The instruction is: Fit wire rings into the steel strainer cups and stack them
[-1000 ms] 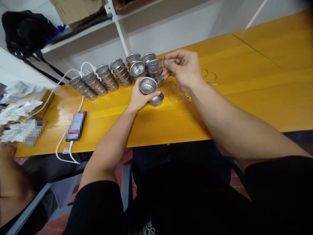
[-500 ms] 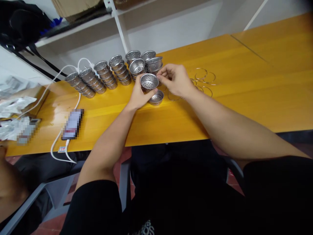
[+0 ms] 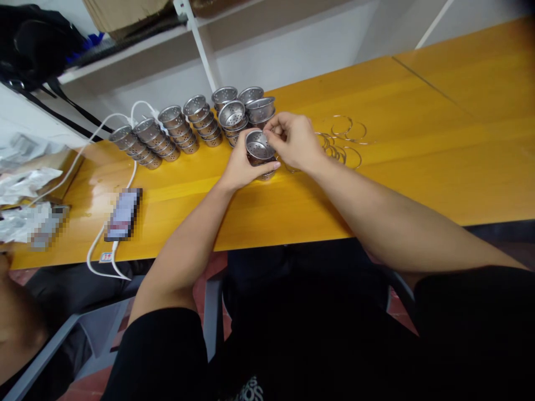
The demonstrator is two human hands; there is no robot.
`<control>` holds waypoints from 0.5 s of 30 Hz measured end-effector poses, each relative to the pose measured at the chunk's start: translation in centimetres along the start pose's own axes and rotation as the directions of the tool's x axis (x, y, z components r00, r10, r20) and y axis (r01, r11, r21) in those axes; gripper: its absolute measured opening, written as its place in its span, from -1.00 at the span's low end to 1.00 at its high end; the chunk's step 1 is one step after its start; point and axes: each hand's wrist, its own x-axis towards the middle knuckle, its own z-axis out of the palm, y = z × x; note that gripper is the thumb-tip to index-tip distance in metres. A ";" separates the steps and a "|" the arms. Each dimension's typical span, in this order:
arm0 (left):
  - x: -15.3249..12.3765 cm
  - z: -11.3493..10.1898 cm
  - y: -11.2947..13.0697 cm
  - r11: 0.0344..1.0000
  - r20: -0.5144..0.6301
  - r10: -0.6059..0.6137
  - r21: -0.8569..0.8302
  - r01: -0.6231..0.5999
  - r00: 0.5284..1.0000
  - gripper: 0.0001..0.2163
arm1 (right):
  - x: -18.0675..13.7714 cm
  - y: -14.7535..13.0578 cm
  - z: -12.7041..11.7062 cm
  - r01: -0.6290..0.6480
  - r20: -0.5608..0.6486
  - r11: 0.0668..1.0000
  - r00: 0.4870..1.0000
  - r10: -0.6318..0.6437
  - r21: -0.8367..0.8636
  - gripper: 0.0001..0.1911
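My left hand (image 3: pixel 241 166) is wrapped round a perforated metal strainer cup (image 3: pixel 258 145), its open mouth tilted up toward me. At the cup's right rim, my right hand (image 3: pixel 295 140) is closed in a pinch; whatever lies between those fingertips is too small to make out. Below the held cup, another metal cup (image 3: pixel 267 176) shows only in part beneath my left thumb. Thin wire rings (image 3: pixel 346 133) lie loose on the table just right of my right hand. Directly behind my hands stand stacked strainer cups (image 3: pixel 232 114).
More stacked cups (image 3: pixel 173 120) stand in a row at the back left of the yellow table (image 3: pixel 175 217). A phone (image 3: pixel 124 214) with a white cable (image 3: pixel 87 250) lies left of my arm. Plastic bags (image 3: pixel 25 184) are at the far left, near another person's arm (image 3: pixel 19 317).
My left hand has shifted slightly right and tilted the cup, which now covers more of the cup below. My right hand has moved slightly left, over the rim.
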 end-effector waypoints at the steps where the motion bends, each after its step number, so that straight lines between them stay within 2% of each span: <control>1: 0.0 0.0 0.1 1.000 -0.006 -0.006 -0.003 0.006 1.000 0.15 | 0.0 0.0 0.2 -0.003 -0.007 1.000 1.000 0.003 0.006 -0.64; 10: 0.3 0.0 1.4 0.996 -0.031 -0.089 -0.016 0.088 0.996 0.12 | 0.0 0.4 0.7 -0.066 -0.010 0.995 0.998 0.067 0.077 -0.72; 15: 0.2 -0.1 1.3 0.996 -0.017 -0.089 -0.012 0.089 0.996 0.09 | 0.1 1.0 0.9 -0.058 -0.016 0.993 0.998 0.060 0.101 -0.62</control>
